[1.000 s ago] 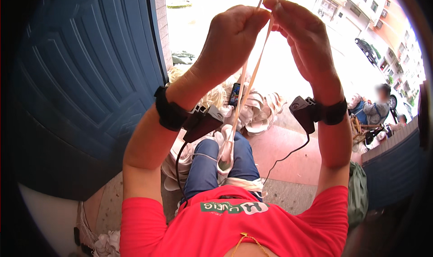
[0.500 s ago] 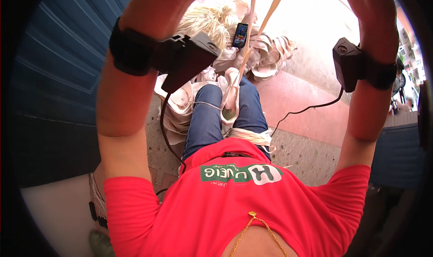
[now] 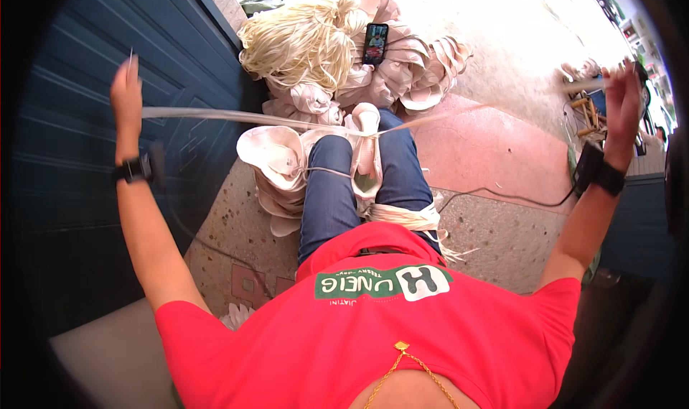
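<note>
A pale shoe [image 3: 367,157] is clamped upright between my knees, its toe pointing away from me. From it a long cream cord [image 3: 251,114] runs out to both sides, blurred by motion. Far out to the left, my left hand [image 3: 127,100] is closed at that end of the cord, with a thin pointed thing sticking up from its fingers. My right hand [image 3: 623,107] is raised far to the right, fingers closed around the other end. A loop of string circles my left thigh, and a bundle of cream cords [image 3: 402,216] lies over my right thigh.
A heap of pale shoe pieces [image 3: 402,68] lies ahead, with a thick hank of cream cords [image 3: 305,39] and a lit phone [image 3: 375,44] on it. More pieces [image 3: 273,157] stack beside my left knee. A blue panelled door [image 3: 79,193] stands close left. A black cable [image 3: 495,191] trails right.
Both hands have swung apart, left hand to the left and right hand to the right. The cord, which rose steeply from the shoe, now stretches out sideways.
</note>
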